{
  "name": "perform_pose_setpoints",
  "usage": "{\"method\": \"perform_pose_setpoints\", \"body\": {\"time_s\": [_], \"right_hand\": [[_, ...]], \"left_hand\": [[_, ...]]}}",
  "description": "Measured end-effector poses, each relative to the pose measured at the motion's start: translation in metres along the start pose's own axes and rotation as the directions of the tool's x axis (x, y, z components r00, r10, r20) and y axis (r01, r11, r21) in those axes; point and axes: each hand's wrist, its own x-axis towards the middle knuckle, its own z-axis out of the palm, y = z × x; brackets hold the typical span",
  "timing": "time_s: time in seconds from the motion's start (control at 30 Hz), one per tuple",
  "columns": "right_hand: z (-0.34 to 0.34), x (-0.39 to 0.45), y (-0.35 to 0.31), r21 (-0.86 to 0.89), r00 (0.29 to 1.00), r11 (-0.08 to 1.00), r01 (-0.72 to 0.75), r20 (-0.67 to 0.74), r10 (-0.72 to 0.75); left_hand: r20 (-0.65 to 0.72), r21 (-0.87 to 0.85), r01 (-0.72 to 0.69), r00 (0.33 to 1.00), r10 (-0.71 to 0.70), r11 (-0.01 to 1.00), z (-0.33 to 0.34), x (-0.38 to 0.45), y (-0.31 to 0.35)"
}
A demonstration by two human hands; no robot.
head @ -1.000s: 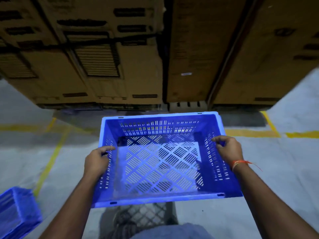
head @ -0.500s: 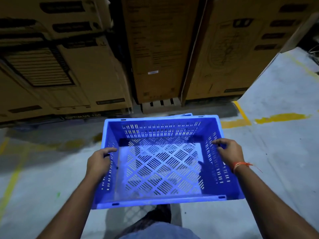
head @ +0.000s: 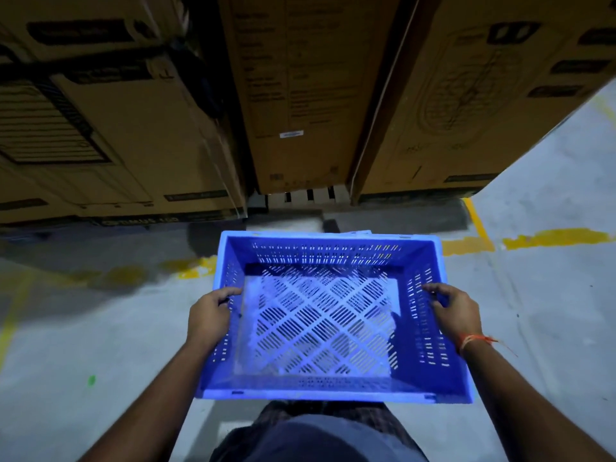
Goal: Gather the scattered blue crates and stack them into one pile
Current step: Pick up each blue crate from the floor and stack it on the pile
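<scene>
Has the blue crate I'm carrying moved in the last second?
Yes. The blue crate has travelled rightward along the cardboard boxes, toward the yellow floor line.

Dim, bluish light; motion blur; warped wide-angle edges

Blue crate [head: 320, 325] as I see it: perforated, open side up, level, side walls between my curled fingers [head: 230, 291].

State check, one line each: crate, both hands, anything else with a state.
Blue perforated plastic crate: upright, empty, carried above the floor.
Left hand: grip curled over the crate's left wall.
Right hand: grip curled over the crate's right wall.
Second blue crate edge: just visible beyond the held crate's far rim; state unclear.
Tall brown cardboard boxes: upright, closed.
</scene>
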Motion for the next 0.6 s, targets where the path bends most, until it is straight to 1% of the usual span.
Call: {"method": "perform_pose_setpoints", "body": {"time_s": [0.17, 0.37, 0.6], "right_hand": [[0.011, 0.047, 0.005, -0.002, 0.998, 1.0, 0.015, 0.06, -0.015], [0.034, 0.111, 0.017, -0.024, 0.985, 1.0, 0.013, 0.17, -0.009], [0.078, 0.182, 0.034, -0.08, 0.966, 0.996, 0.05, 0.257, -0.028]], "left_hand": [[-0.001, 0.063, 0.003, 1.0, -0.003, 0.998, 0.021, 0.027, 0.011], [0.023, 0.13, 0.02, 0.999, -0.024, 0.991, 0.049, 0.061, 0.02], [0.02, 0.158, 0.036, 0.999, -0.04, 0.987, 0.097, 0.116, 0.005]]}}
